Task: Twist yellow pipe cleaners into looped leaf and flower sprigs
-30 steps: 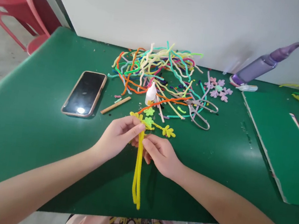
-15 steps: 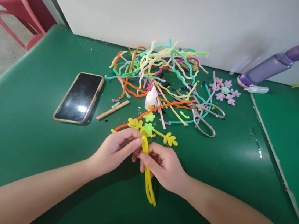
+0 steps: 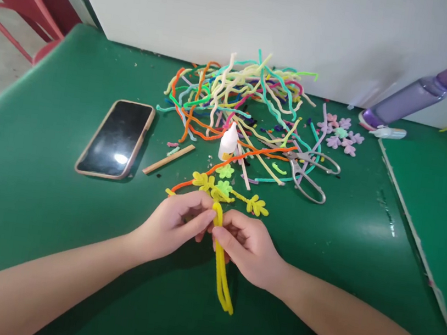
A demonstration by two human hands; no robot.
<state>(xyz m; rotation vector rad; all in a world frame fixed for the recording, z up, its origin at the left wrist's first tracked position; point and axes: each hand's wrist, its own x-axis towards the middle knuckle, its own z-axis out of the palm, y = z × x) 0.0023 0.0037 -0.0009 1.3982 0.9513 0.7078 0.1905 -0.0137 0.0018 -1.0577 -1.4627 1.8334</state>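
Note:
A yellow pipe cleaner, bent double, is pinched between my two hands, its long ends hanging down toward me. My left hand grips it near the folded top with thumb and fingers. Just below that, my right hand pinches the strands; some fingertips are hidden behind them. Right beyond my hands lie yellow leaf-shaped pipe cleaner pieces and a light green pipe cleaner flower. A small white glue bottle stands behind these.
Behind the bottle spreads a tangled heap of coloured pipe cleaners. Metal scissors lie right of it, near a pink-and-purple pipe cleaner snowflake. A phone and a wooden stick rest on the left. A purple bottle leans at the back right, beside a green board.
The view has shifted slightly. Both hands keep their pinch on the folded yellow pipe cleaner, with hardly any movement of the fingers.

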